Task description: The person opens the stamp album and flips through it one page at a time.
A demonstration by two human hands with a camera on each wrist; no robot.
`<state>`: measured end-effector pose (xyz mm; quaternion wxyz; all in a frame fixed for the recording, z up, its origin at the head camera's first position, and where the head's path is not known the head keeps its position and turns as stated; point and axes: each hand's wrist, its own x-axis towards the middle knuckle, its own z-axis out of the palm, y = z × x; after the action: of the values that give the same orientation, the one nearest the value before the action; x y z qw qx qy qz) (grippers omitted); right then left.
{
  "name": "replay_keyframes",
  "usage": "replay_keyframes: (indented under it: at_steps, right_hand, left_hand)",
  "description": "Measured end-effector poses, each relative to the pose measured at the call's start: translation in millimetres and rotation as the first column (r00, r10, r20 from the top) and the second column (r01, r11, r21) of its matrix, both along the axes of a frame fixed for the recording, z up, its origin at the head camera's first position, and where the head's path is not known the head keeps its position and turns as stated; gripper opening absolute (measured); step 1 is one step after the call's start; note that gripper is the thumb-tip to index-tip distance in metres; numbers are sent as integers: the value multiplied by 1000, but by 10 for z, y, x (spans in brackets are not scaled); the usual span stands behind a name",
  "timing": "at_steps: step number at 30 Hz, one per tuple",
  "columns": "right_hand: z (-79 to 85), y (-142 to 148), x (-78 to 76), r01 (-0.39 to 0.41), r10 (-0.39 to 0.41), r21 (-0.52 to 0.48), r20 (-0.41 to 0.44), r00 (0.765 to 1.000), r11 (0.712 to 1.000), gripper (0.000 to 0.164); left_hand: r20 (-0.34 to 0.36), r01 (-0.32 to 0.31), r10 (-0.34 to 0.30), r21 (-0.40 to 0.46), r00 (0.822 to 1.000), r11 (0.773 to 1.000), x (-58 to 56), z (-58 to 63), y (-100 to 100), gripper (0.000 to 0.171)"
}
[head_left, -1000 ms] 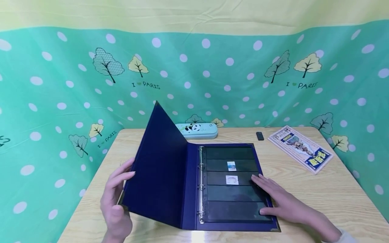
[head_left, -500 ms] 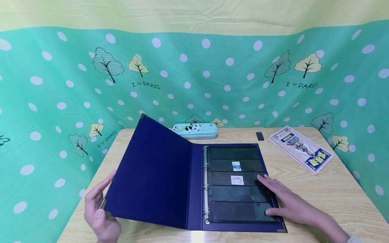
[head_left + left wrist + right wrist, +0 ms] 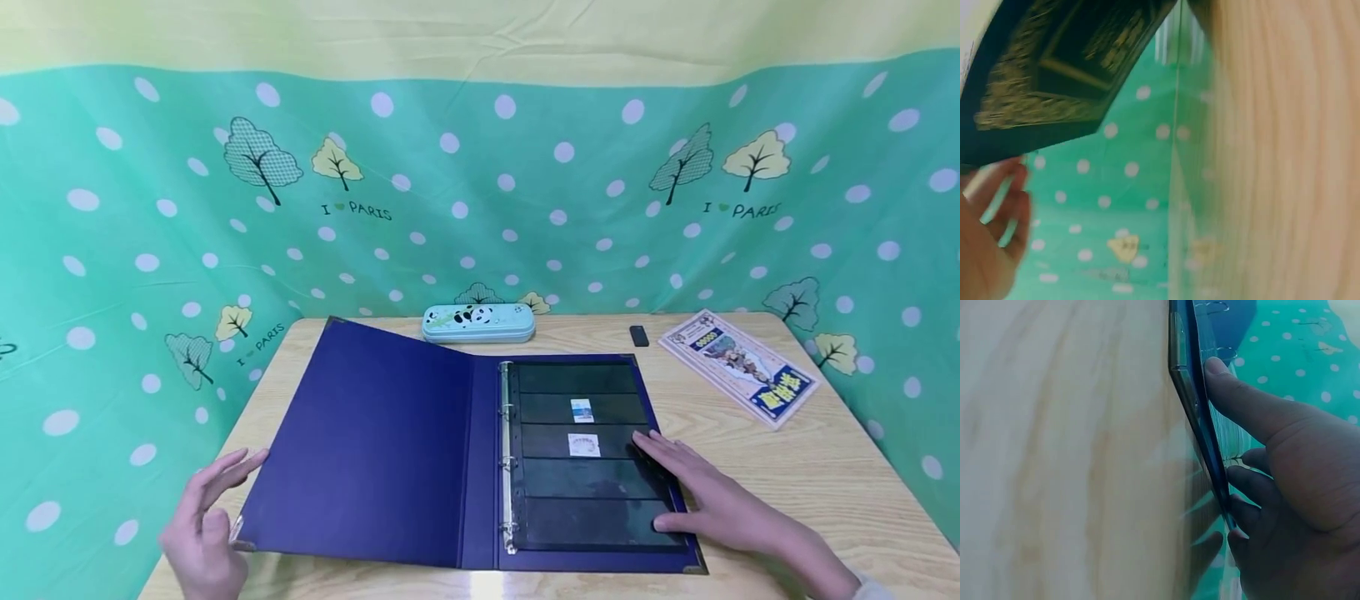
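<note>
A dark blue stamp album (image 3: 375,450) lies opened on the table, its front cover raised a little off the wood at the left. My left hand (image 3: 204,525) touches the cover's outer edge, fingers loosely extended near the lower corner. In the left wrist view, gold ornament marks the cover's outside (image 3: 1041,87). My right hand (image 3: 712,496) rests with spread fingers on the right edge of the black pocket page (image 3: 592,521). That page holds a blue-and-white stamp (image 3: 582,410) and a pale stamp (image 3: 584,445). Metal rings (image 3: 508,463) run along the spine.
A light blue panda pencil case (image 3: 480,323) stands behind the album. Farther right are a small black object (image 3: 639,336) and a pink printed booklet or packet (image 3: 738,367). A green dotted curtain (image 3: 420,192) surrounds the wooden table (image 3: 810,483).
The front cover has swung down to the left along with my left hand. The album has shifted slightly right; my right hand has stayed on the page.
</note>
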<state>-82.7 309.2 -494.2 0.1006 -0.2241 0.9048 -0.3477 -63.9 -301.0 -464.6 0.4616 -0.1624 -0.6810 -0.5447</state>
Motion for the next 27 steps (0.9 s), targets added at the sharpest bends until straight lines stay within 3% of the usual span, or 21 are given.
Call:
replay_keyframes:
  at_steps: [1, 2, 3, 4, 5, 6, 8, 11, 12, 13, 14, 15, 16, 20, 21, 23, 25, 27]
  right_hand:
    - [0, -1, 1, 1, -1, 2, 1, 1000, 1000, 102]
    - [-3, -2, 1, 3, -3, 6, 0, 1000, 1000, 102]
    - [-4, -3, 2, 4, -4, 7, -1, 1000, 1000, 102]
    - [-4, -1, 3, 5, -5, 9, -3, 1000, 1000, 102]
    - [-4, 0, 3, 6, -6, 13, -6, 1000, 1000, 102]
    - [-3, 0, 4, 6, -6, 13, -8, 1000, 1000, 102]
    - [-1, 0, 4, 4, -4, 12, -10, 1000, 1000, 103]
    - [5, -7, -2, -1, 1, 6, -9, 1000, 1000, 103]
    - [7, -10, -4, -3, 3, 5, -9, 1000, 1000, 102]
    - [9, -13, -5, -5, 5, 2, -10, 1000, 1000, 102]
    - [9, -16, -6, -8, 8, -1, -14, 1000, 1000, 102]
    - [10, -17, -7, -9, 9, 0, -19, 1000, 1000, 102]
    - [9, -17, -7, -11, 11, 1, -26, 1000, 1000, 102]
    - [4, -4, -3, -18, 18, -3, -41, 999, 1000, 102]
    - [2, 0, -4, -19, 19, 0, -43, 999, 1000, 102]
    - [-2, 6, -6, -22, 22, 2, -49, 999, 1000, 102]
    - [-10, 3, -8, -28, 28, 3, -65, 997, 1000, 101]
    - [-9, -7, -10, -32, 32, 6, -70, 997, 999, 101]
  left_hand:
    - [87, -29, 32, -38, 996, 999, 30, -32, -65, 42]
    - [189, -64, 80, -90, 979, 994, 61, -56, -121, 39]
    - [297, -96, 139, -155, 945, 983, 90, -73, -167, 38]
    - [396, -114, 197, -225, 897, 968, 110, -86, -202, 37]
    - [487, -111, 249, -295, 837, 949, 123, -94, -225, 38]
    - [569, -89, 300, -367, 766, 926, 128, -100, -243, 39]
    - [696, 11, 347, -454, 629, 891, 122, -103, -263, 44]
    - [829, 184, 347, -461, 440, 868, 61, -97, -251, 63]
    - [856, 227, 344, -450, 386, 864, 36, -93, -236, 70]
    - [873, 260, 342, -441, 348, 859, 15, -90, -214, 76]
    - [875, 285, 356, -451, 329, 846, -8, -87, -185, 80]
    - [870, 305, 372, -469, 324, 829, -28, -86, -150, 83]
    - [854, 316, 392, -497, 343, 808, -42, -87, -111, 84]
    - [712, 300, 505, -680, 488, 669, -64, -107, 56, 74]
    - [675, 289, 529, -718, 515, 634, -70, -111, 99, 73]
    - [613, 277, 573, -776, 545, 567, -94, -116, 185, 71]
    - [565, 263, 592, -812, 574, 520, -117, -131, 273, 70]
    - [544, 279, 600, -831, 587, 481, -139, -140, 356, 70]
